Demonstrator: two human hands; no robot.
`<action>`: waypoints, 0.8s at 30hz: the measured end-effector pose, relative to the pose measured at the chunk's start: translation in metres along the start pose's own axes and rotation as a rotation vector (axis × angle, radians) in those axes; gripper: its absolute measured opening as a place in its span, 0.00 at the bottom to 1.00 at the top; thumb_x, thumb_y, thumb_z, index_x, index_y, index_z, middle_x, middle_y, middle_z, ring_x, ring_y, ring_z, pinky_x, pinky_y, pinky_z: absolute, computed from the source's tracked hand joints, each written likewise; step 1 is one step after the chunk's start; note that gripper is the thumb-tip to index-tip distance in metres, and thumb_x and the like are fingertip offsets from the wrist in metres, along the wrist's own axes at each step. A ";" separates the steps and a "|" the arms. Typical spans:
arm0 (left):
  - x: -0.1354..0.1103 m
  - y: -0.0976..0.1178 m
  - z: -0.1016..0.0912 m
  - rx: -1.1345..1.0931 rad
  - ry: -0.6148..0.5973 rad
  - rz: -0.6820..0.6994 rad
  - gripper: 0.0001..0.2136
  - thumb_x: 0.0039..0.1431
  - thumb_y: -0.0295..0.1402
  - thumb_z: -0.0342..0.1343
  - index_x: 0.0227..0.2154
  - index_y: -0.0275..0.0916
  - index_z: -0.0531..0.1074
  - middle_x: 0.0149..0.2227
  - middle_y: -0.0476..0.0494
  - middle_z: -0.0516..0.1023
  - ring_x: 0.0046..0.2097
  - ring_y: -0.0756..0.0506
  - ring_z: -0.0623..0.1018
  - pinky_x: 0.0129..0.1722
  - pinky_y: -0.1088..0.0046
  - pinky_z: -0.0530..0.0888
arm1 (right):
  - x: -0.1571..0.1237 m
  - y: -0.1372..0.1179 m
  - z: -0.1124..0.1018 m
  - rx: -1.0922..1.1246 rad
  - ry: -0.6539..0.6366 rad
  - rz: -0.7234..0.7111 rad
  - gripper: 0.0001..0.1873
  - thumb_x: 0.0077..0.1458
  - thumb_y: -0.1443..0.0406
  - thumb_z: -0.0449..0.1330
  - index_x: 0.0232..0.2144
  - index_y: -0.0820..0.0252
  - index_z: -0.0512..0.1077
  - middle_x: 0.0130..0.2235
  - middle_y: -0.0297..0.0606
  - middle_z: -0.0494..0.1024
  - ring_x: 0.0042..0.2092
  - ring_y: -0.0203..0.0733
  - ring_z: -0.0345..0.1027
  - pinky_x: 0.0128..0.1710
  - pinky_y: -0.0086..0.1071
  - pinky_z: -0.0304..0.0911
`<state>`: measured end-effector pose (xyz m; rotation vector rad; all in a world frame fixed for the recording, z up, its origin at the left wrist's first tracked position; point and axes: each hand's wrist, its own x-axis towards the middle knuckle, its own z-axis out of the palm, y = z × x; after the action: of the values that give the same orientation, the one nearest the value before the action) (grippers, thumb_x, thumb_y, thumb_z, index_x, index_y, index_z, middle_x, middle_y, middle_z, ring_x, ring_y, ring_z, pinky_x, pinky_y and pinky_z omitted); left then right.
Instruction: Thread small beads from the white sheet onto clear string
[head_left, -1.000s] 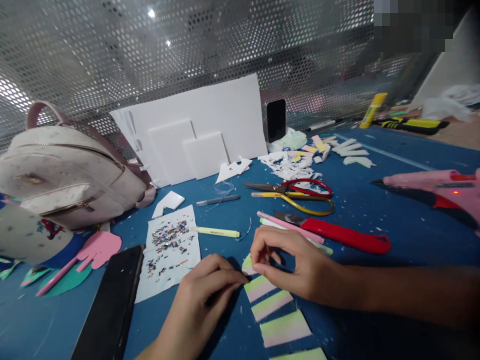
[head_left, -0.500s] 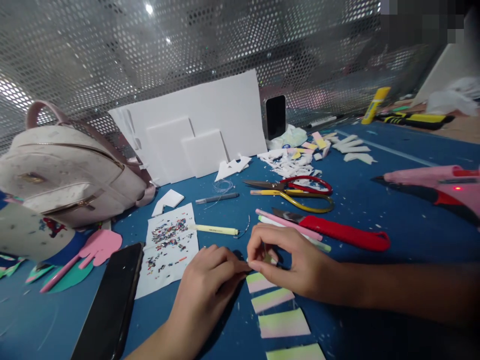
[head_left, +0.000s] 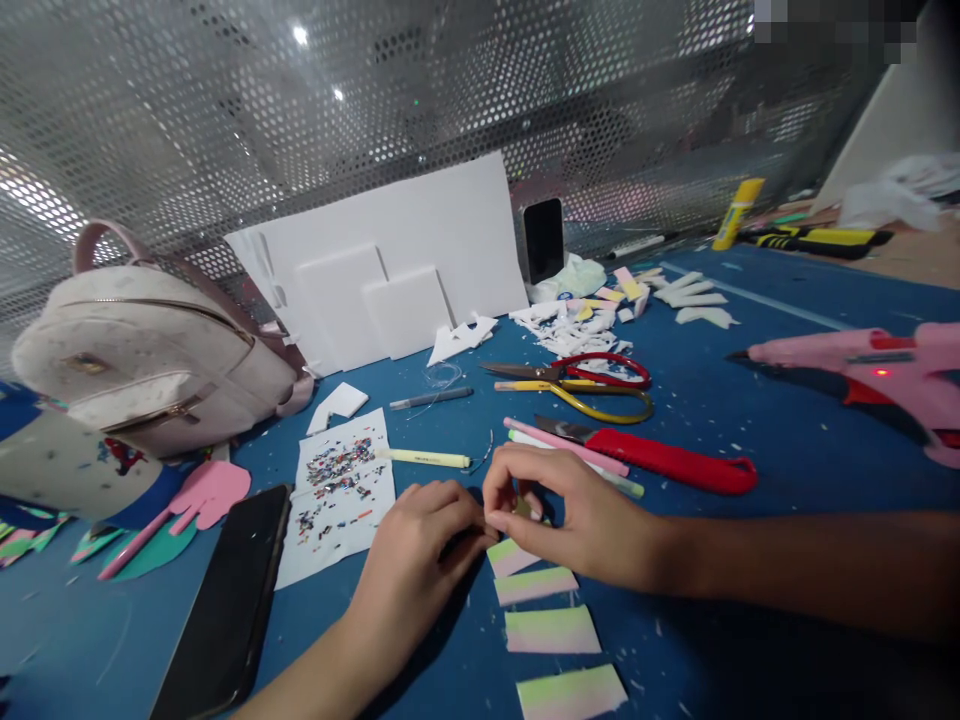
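My left hand (head_left: pixel 416 565) and my right hand (head_left: pixel 577 515) meet over the blue table (head_left: pixel 750 430), fingertips pinched together at the top of a row of pink-and-green paper strips (head_left: pixel 551 628). Both hands pinch a small piece at the far end of the row; what exactly sits between the fingers is too small to make out. A white sheet strewn with coloured glitter bits (head_left: pixel 339 495) lies just left of my left hand. A yellow pen (head_left: pixel 424 458) lies beyond it.
A black phone (head_left: pixel 225 600) lies at the lower left, a pale backpack (head_left: pixel 150 350) behind it. Red scissors (head_left: pixel 585 372), yellow scissors (head_left: pixel 592 400), a red-handled knife (head_left: pixel 667 462), a pink pen (head_left: pixel 566 446), white foam boards (head_left: pixel 390 270) and a pink glue gun (head_left: pixel 862 365) surround the work spot.
Both hands stay pinched together at the row's far end; the right fingers have closed lower onto the top strip. The view has shifted slightly.
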<state>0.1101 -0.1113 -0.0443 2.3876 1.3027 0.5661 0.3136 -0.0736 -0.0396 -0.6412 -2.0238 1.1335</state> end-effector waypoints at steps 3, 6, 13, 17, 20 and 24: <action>0.000 0.004 -0.003 -0.137 -0.007 -0.017 0.07 0.68 0.26 0.55 0.33 0.38 0.75 0.36 0.43 0.78 0.36 0.43 0.74 0.37 0.68 0.66 | 0.000 0.001 -0.001 0.035 0.018 0.017 0.02 0.59 0.70 0.60 0.32 0.61 0.70 0.33 0.33 0.72 0.32 0.34 0.62 0.29 0.26 0.56; 0.001 0.005 -0.008 -0.439 0.034 -0.146 0.07 0.66 0.26 0.55 0.31 0.39 0.74 0.33 0.46 0.77 0.35 0.45 0.74 0.37 0.71 0.68 | 0.001 0.002 -0.002 0.069 0.056 0.048 0.02 0.59 0.69 0.60 0.32 0.61 0.70 0.32 0.32 0.72 0.30 0.33 0.60 0.29 0.26 0.56; 0.005 -0.008 -0.021 -1.204 0.173 -0.554 0.14 0.51 0.39 0.73 0.28 0.34 0.76 0.27 0.48 0.78 0.25 0.53 0.74 0.27 0.80 0.72 | 0.001 0.003 -0.003 0.077 0.111 0.092 0.05 0.62 0.66 0.60 0.33 0.60 0.70 0.35 0.33 0.72 0.31 0.33 0.60 0.32 0.27 0.59; -0.001 -0.013 -0.019 -1.290 0.192 -0.613 0.16 0.45 0.39 0.77 0.26 0.34 0.78 0.26 0.48 0.80 0.26 0.54 0.76 0.29 0.82 0.75 | 0.001 0.004 -0.003 0.098 0.107 0.104 0.05 0.62 0.65 0.60 0.33 0.60 0.70 0.34 0.33 0.72 0.31 0.33 0.60 0.31 0.27 0.59; -0.006 -0.012 -0.014 -1.314 0.192 -0.566 0.15 0.46 0.38 0.77 0.23 0.34 0.78 0.21 0.50 0.78 0.23 0.54 0.74 0.26 0.83 0.72 | 0.001 0.005 -0.003 0.082 0.109 0.121 0.06 0.62 0.65 0.60 0.32 0.60 0.70 0.34 0.33 0.72 0.31 0.34 0.60 0.31 0.27 0.60; -0.010 -0.010 -0.007 -1.328 0.240 -0.431 0.13 0.49 0.33 0.75 0.23 0.36 0.75 0.20 0.52 0.79 0.21 0.54 0.75 0.26 0.81 0.72 | 0.000 0.005 -0.003 0.055 0.088 0.132 0.04 0.61 0.67 0.60 0.32 0.60 0.70 0.32 0.32 0.71 0.30 0.33 0.59 0.30 0.27 0.58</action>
<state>0.0944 -0.1139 -0.0446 0.9536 0.9468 1.1191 0.3161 -0.0695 -0.0426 -0.7924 -1.8919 1.2116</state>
